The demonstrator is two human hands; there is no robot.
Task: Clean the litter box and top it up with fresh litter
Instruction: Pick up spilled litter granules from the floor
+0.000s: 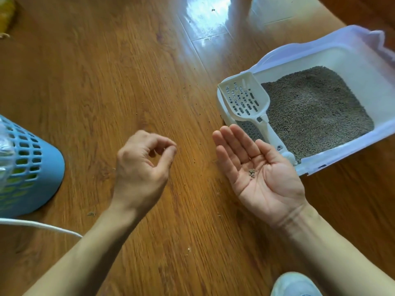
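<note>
At centre right of the frame the right hand (259, 167) lies flat, palm up, carrying a few litter grains (251, 172). The left hand (142, 167), at centre, curls thumb to forefinger; whether it pinches anything I cannot tell. The litter box (350, 56), upper right on the floor (106, 71), holds grey litter and a white scoop (245, 99); no writing is readable.

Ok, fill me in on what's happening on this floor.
A person is picking stray litter grains off the wooden floor. The right hand lies open, palm up, with a few grains on it. The left hand has thumb and forefinger pinched together. The scoop rests on the litter box rim.
</note>
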